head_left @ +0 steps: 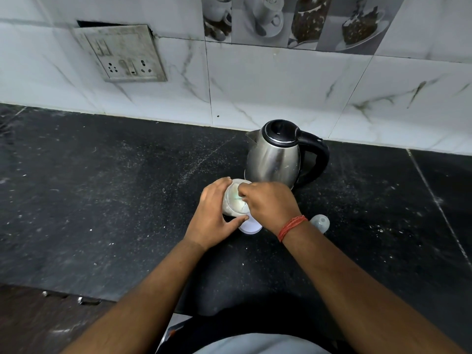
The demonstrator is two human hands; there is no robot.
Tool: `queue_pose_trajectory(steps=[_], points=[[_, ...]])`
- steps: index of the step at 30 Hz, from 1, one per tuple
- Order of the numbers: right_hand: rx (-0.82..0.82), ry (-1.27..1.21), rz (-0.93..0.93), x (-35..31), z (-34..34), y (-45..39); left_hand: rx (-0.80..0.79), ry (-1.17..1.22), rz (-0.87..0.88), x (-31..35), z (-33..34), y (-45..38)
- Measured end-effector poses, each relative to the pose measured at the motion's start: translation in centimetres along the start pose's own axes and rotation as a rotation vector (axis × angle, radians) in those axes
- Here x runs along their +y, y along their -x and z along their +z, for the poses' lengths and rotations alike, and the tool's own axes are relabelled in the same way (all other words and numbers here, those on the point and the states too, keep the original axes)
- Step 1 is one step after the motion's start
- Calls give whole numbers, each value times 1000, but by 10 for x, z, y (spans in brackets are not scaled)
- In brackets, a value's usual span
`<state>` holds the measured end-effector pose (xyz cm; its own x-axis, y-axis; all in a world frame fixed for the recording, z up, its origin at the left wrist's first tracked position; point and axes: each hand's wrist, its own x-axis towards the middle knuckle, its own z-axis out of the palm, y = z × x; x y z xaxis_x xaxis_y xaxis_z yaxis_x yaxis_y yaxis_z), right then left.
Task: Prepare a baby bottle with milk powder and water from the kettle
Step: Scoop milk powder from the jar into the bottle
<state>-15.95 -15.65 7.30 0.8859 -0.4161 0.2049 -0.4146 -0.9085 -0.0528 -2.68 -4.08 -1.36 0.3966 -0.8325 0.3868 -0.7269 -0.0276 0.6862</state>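
Scooping powder: left hand (214, 216) gripping clear powder-filled jar (235, 200) on black speckled counter (102, 200), just before steel kettle (274, 155); right hand (268, 203) pinching a pale scoop inside. Best levelled, lifted slowly, jar steadied; clear bottle part (319, 223) beside right wrist

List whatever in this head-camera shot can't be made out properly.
- Jar: the left hand wraps its side; contents blurred.
- Right hand: its fingertips reach into the jar mouth; what they pinch is too small to tell.
- White object below the jar: mostly hidden by both hands.
- Pale rounded piece: partly behind the right wrist; identity unclear.
- Kettle: lid shut, water level unseen.
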Motion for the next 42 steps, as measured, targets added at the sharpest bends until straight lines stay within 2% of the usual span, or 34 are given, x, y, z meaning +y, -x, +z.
queue_pose_trajectory(steps=[7,14,19,25,29,36,42], points=[[-60,-1,-10,-2,0,-2,24,-25,40,-1,-2,0],[-75,-153,74,-5,-2,0,18,-23,58,-1,-5,4],[-134,-447,263,-2,-7,-1,32,-40,54,-2,-7,6],[-74,-955,499,-2,-14,2,26,-33,17,-8,-9,8],[-21,-1155,619,0,-13,1,18,-10,-30,-11,-10,8],[76,-1263,704,-1,-5,-2,30,16,-88,-12,-12,9],[140,-1076,586,-11,9,-6,25,18,-128,-17,-16,11]])
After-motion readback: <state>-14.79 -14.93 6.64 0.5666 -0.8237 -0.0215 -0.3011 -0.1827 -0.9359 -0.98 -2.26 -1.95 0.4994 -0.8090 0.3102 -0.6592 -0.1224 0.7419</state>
